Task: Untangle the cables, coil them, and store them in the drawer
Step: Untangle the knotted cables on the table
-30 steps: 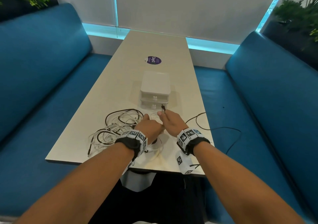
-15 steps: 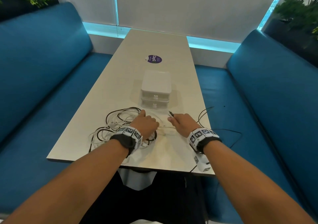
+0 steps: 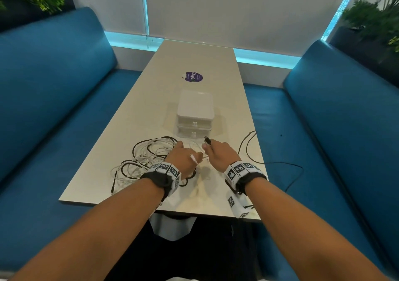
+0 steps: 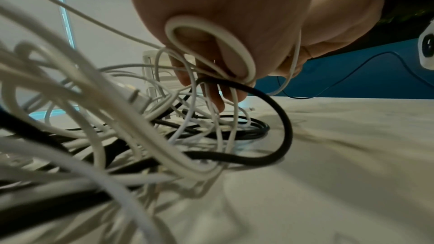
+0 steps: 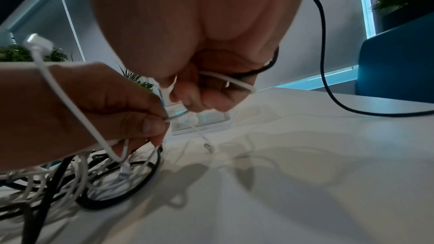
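A tangle of white and black cables (image 3: 146, 159) lies on the near left of the beige table (image 3: 151, 99). My left hand (image 3: 185, 157) rests at its right edge and grips several white cables; a white plug (image 3: 193, 158) pokes up over its knuckles. In the left wrist view a thick white loop (image 4: 211, 44) curls against the palm. My right hand (image 3: 218, 153), close beside the left, grips a black cable (image 5: 324, 62) with its plug (image 3: 206, 140) sticking out forward, plus a thin white strand (image 5: 230, 81). The white two-drawer box (image 3: 195, 112) stands just beyond, both drawers closed.
The black cable (image 3: 248, 146) loops over the table's right edge onto the blue bench (image 3: 302, 140). A purple sticker (image 3: 193, 77) lies behind the box. Blue benches run along both sides of the table, and planters stand behind them.
My right hand, which had pulled out to the right half a second ago, has come back left beside the left hand. The left hand has stayed on the tangle.
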A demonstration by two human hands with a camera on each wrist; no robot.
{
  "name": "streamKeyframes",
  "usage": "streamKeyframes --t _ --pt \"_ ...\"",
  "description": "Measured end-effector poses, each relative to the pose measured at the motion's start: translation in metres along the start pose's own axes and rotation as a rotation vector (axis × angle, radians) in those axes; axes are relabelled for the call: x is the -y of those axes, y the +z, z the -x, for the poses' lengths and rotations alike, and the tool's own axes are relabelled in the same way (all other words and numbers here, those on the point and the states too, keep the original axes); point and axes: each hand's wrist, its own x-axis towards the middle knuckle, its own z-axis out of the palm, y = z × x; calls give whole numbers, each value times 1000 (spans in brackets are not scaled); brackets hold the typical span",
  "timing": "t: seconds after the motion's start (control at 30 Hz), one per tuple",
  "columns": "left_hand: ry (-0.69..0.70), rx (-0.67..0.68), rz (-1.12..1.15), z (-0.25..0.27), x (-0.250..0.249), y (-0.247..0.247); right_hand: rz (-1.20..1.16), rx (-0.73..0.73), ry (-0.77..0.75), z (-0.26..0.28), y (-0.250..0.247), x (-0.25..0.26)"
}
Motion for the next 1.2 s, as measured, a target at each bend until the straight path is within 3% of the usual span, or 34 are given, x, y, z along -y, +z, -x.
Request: streamKeyframes --t 0.17,0.43,0.7,0.83,0.97,1.2 --pt "3 9 -70 -1 2 2 -122 124 4 -1 1 3" --pt "9 19 -92 1 -1 -6 -35 215 22 -1 2 -8" --pt "2 -31 -107 2 2 -4 17 165 -59 5 0 -15" --pt "-72 -27 -92 6 22 4 224 104 127 4 -15 -44" --pt "-66 -45 -94 6 27 7 214 86 259 4 -22 -68" --pt "-50 -61 -69 -2 8 3 98 -1 73 2 -10 -32"
